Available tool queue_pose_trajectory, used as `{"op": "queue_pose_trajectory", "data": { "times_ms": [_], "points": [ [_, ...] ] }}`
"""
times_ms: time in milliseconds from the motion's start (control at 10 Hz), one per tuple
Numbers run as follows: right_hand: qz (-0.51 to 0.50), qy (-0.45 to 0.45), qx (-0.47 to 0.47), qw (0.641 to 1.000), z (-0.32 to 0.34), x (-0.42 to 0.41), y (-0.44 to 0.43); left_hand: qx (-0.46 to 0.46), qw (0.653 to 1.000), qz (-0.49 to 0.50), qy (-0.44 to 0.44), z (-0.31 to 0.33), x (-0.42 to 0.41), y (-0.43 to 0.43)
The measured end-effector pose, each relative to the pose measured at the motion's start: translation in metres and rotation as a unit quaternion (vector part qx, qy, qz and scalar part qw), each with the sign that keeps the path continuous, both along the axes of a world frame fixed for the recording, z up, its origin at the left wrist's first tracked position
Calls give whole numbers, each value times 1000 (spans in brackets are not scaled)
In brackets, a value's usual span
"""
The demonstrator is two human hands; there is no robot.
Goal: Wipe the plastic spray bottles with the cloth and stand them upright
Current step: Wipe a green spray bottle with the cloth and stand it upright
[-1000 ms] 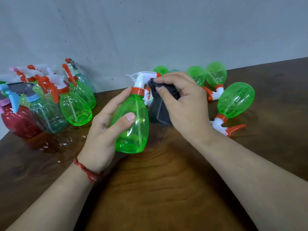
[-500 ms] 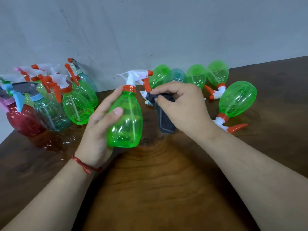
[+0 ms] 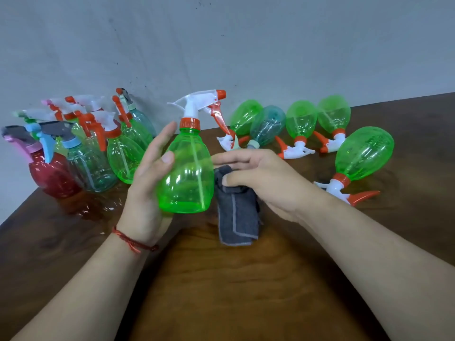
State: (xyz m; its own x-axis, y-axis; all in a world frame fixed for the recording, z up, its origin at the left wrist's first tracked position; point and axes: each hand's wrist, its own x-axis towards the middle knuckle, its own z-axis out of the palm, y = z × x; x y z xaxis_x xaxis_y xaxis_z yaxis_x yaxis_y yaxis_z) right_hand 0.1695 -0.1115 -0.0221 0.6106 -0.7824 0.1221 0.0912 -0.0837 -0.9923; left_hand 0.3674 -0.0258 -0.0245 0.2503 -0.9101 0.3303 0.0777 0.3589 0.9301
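One green see-through plastic spray bottle (image 3: 187,173) with an orange collar, a white spray head and an orange nozzle and trigger is upright in the middle, just above or on the dark brown wooden table (image 3: 246,291); I cannot tell which. Its body is clear and shiny, and a thin tube runs down inside it. The left hand (image 3: 147,190) holds this bottle, with the thumb on the front and the fingers nearly straight behind it. The right hand (image 3: 268,178) pinches one folded dark grey cloth (image 3: 237,217) with pale stitching under its thumb, just beside the bottle; the cloth hangs down to the table.

On the right, five bottles lie on their sides: four green lying bottles (image 3: 364,153) and one bluish-green lying bottle (image 3: 268,124).

On the left a crowded group of upright bottles (image 3: 123,158) stands near the grey wall (image 3: 246,45): one red, the others green and bluish. I cannot count them exactly.

A red string bracelet (image 3: 133,242) is on the left wrist.
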Motion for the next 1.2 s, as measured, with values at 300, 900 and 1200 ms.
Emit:
{"op": "queue_pose_trajectory", "data": {
  "times_ms": [300,900,1200],
  "points": [
    [-16,-73,59,995,-5,3,-2,-27,953,215,-214,5,8,-5],
    [-44,69,-136,987,10,41,50,86,920,252,-287,24,26,27],
    [76,137,-181,971,28,181,105,162,863,382,-287,23,138,116]
  ]
}}
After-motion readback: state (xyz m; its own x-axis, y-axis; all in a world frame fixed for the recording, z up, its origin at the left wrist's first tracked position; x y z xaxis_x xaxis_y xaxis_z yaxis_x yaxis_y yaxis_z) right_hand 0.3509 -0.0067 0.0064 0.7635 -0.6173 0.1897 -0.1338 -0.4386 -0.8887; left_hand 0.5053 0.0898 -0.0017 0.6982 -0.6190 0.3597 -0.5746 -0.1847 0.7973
